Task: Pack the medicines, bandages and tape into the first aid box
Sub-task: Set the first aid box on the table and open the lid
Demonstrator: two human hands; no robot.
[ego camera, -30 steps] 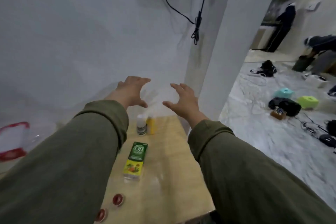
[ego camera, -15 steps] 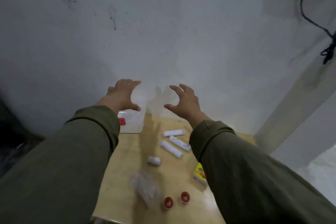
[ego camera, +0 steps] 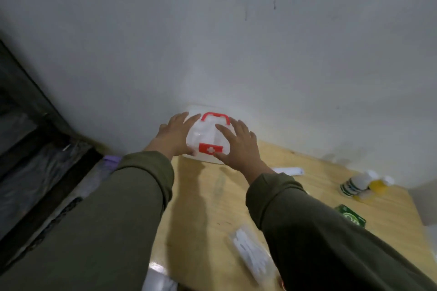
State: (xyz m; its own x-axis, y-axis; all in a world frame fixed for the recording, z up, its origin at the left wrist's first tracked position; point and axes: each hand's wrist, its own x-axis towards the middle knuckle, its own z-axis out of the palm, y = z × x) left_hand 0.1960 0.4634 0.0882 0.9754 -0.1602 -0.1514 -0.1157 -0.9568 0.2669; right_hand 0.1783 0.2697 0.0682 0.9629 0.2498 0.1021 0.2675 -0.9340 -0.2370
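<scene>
Both your arms reach forward. Your left hand (ego camera: 173,133) and right hand (ego camera: 237,146), fingers spread wide, press flat on the two sides of the first aid box (ego camera: 208,136). It stands at the far left corner of the tabletop (ego camera: 212,198), against the wall, red handle (ego camera: 215,117) on top, long axis left to right.

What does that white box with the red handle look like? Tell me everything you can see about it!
The first aid box looks like cloudy white plastic you can half see through. It has a red carry handle on top and a red latch with a white cross at the front. Its lid looks closed. It sits at the table's far corner, close to the wall. The left hand and right hand rest on its two sides.
</scene>
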